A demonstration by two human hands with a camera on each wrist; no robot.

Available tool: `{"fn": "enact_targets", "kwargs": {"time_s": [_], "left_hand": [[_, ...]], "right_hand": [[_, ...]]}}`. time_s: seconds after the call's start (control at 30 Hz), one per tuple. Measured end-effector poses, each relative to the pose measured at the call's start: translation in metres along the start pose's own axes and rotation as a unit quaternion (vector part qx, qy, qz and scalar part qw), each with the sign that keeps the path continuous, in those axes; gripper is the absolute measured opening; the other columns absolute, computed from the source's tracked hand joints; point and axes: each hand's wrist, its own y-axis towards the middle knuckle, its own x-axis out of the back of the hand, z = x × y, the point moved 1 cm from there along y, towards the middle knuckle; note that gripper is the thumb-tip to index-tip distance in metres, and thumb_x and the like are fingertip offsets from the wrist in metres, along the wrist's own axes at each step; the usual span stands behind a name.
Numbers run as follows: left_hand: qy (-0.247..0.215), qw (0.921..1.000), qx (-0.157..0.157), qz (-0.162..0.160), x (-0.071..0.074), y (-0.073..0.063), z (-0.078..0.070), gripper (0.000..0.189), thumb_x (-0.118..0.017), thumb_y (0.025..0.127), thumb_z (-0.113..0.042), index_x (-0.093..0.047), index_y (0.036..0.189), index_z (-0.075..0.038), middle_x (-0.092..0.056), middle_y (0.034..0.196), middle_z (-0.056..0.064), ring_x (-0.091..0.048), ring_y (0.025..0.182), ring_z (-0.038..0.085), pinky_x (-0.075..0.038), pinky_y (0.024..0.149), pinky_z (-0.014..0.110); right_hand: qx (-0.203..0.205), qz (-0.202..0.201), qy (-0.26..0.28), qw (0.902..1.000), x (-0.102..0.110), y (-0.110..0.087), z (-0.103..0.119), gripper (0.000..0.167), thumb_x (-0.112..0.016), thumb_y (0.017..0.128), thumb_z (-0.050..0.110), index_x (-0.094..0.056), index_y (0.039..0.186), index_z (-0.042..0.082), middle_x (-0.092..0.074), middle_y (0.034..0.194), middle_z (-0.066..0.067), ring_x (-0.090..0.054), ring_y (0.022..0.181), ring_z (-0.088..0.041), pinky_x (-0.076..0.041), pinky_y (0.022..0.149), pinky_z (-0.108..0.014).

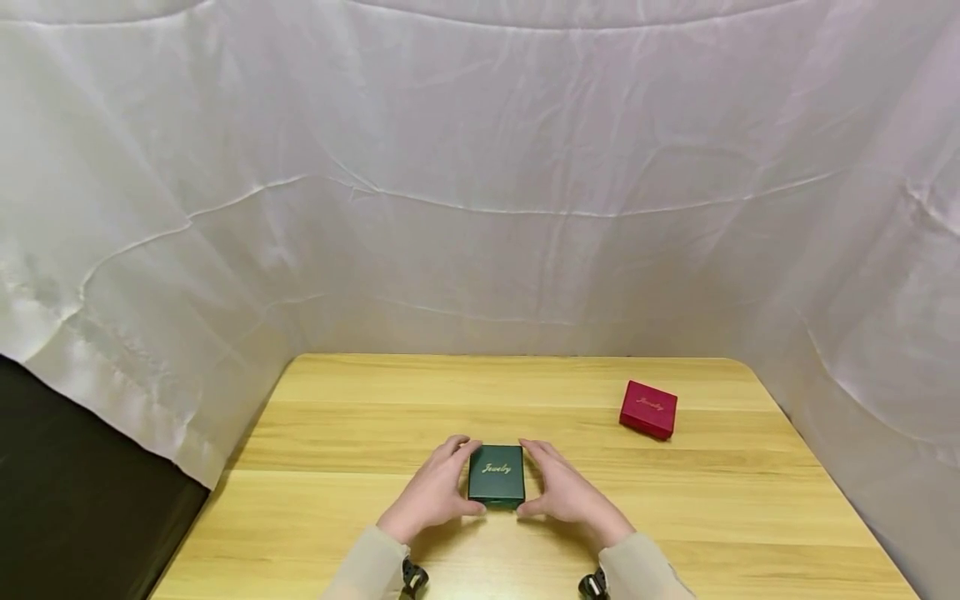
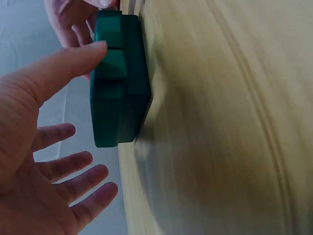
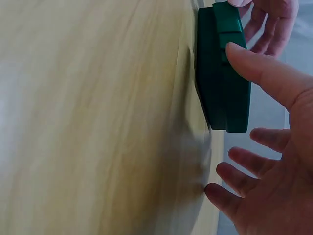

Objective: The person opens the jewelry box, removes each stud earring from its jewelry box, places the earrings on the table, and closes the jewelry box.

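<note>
A dark green jewelry box (image 1: pixel 496 473), with gold "Jewelry" lettering on its lid, lies closed on the wooden table between both hands. To its left, my left hand (image 1: pixel 436 488) has its thumb at the near corner and its fingers spread toward the far corner. My right hand (image 1: pixel 564 490) mirrors this on the other side. In the left wrist view the thumb overlaps a green ribbon tab (image 2: pixel 111 63) on the box's front, while the other fingers stand apart from the box. The right thumb (image 3: pixel 259 71) likewise overlaps the front; whether either thumb touches cannot be told.
A red jewelry box (image 1: pixel 648 409) sits closed and slightly turned at the table's back right. Pale cloth (image 1: pixel 525 250) hangs behind and along the sides of the wooden table (image 1: pixel 360 417). Something black (image 1: pixel 82 492) stands beyond the table's left edge.
</note>
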Motion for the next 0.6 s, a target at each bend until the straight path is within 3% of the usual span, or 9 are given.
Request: {"fn": "enact_targets", "kwargs": {"time_s": [0.2,0.6], "left_hand": [[0.025,0.9992,-0.014,0.026,-0.004,0.007,-0.002,0.106,-0.094,0.061,-0.036,-0.040,0.148,-0.005,-0.038,0.148,0.020,-0.043,0.130,0.037,-0.039,0.104,0.053],[-0.016,0.9986,-0.005,0.051,-0.010,0.014,0.004,0.104,-0.092,0.066,-0.030,-0.037,0.148,0.000,-0.043,0.143,0.012,-0.050,0.122,0.027,-0.045,0.100,0.044]], "right_hand": [[0.005,0.022,-0.005,0.9997,-0.003,0.008,0.000,0.108,-0.091,0.064,0.016,-0.029,0.151,-0.002,-0.034,0.151,-0.021,-0.035,0.135,-0.040,-0.031,0.107,-0.057],[0.002,0.039,-0.015,0.9991,-0.003,0.013,0.006,0.104,-0.091,0.062,0.009,-0.034,0.148,-0.006,-0.038,0.148,-0.025,-0.037,0.135,-0.041,-0.032,0.108,-0.056]]}}
